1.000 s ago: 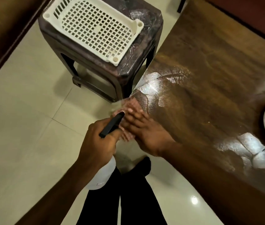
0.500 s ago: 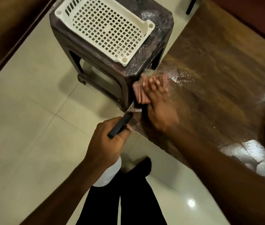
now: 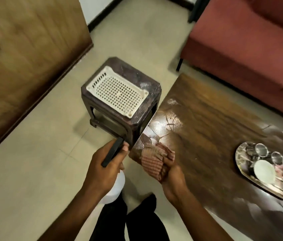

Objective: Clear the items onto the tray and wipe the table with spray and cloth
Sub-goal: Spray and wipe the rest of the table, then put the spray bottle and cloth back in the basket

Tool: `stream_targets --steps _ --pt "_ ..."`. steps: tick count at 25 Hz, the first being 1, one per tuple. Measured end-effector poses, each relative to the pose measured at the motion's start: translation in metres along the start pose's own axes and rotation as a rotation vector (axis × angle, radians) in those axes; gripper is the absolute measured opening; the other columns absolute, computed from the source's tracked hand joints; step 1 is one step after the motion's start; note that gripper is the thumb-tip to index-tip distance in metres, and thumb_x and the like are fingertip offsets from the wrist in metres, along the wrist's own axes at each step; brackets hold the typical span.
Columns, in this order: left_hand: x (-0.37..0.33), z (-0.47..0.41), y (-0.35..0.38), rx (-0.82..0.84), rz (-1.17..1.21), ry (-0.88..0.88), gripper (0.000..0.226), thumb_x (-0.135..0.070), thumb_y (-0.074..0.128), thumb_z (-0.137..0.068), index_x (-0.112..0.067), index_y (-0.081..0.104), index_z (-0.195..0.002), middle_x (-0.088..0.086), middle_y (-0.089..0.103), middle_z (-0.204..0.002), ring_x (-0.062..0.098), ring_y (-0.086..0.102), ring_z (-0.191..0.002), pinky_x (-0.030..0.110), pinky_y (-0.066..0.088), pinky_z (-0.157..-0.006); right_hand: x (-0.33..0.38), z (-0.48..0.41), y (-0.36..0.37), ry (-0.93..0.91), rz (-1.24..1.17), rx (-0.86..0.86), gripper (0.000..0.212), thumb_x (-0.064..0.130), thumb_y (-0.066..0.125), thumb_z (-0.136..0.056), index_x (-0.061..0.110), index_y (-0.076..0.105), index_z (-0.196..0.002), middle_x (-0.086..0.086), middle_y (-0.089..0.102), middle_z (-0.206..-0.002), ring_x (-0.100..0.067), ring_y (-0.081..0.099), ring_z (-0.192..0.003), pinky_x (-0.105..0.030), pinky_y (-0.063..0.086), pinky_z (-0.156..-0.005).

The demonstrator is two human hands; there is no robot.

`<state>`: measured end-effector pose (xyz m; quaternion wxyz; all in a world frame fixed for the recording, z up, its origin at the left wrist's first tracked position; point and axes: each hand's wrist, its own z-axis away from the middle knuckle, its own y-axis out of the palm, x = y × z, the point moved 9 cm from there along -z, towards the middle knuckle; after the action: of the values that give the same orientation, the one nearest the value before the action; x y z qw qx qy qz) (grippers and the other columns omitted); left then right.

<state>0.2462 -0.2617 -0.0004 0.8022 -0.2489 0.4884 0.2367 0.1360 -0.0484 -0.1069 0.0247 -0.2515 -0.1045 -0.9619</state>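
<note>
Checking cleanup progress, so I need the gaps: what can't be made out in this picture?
Spray bottle: head view, body mostly hidden under the left hand.
Steel platter: blurred; what its cups hold is unclear.
Table: right end cut off by the frame edge.
Cloth: partly bunched inside the right hand.

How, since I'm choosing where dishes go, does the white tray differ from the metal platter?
The white tray is rectangular, perforated plastic; the metal platter is rounded and shiny. The white tray holds nothing; the metal platter carries steel cups and a white bowl. The white tray sits on the stool, the metal platter on the table. Both lie flat.
</note>
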Motion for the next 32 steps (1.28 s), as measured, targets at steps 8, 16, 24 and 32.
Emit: stream_targets --steps 8,16,24,32 --pt "-0.128 0.059 -0.056 -0.161 -0.034 0.109 0.045 -0.054 0.063 -0.101 -0.038 0.068 -0.142 -0.008 0.075 -0.138 0.012 0.065 -0.134 0.029 0.049 -0.107 0.083 0.111 0.041 -0.057 -0.144 0.253 0.047 0.014 0.076 -0.081 0.008 0.073 -0.127 -0.019 0.080 -0.120 -0.030 0.082 -0.094 -0.040 0.068 -0.070" --pt "-0.193 0.027 -0.120 -0.215 -0.534 0.319 0.043 -0.051 0.060 -0.108 -0.020 0.065 -0.137 0.002 0.066 -0.114 0.021 0.071 -0.102 0.036 0.058 -0.088 0.106 0.128 0.116 -0.162 -0.090 0.351 0.046 0.003 0.074 -0.089 0.003 0.067 -0.134 -0.024 0.076 -0.126 -0.036 0.080 -0.104 -0.040 0.066 -0.073" --pt "-0.191 -0.085 -0.186 -0.120 -0.621 0.399 0.039 -0.047 0.071 -0.104 -0.009 0.075 -0.111 -0.003 0.067 -0.089 0.017 0.067 -0.080 0.014 0.043 -0.066 0.113 0.091 0.215 -0.197 -0.120 0.199 0.041 -0.004 0.056 -0.102 0.006 0.062 -0.141 -0.023 0.071 -0.137 -0.043 0.068 -0.127 -0.056 0.055 -0.108" --pt "-0.182 -0.214 -0.164 0.013 -0.679 0.407 0.036 -0.048 0.068 -0.106 -0.016 0.060 -0.091 0.007 0.065 -0.087 0.021 0.066 -0.076 0.023 0.044 -0.061 0.131 0.013 0.255 -0.109 -0.218 0.053 0.045 -0.004 0.049 -0.104 0.009 0.057 -0.146 -0.022 0.071 -0.137 -0.044 0.068 -0.126 -0.054 0.061 -0.093"
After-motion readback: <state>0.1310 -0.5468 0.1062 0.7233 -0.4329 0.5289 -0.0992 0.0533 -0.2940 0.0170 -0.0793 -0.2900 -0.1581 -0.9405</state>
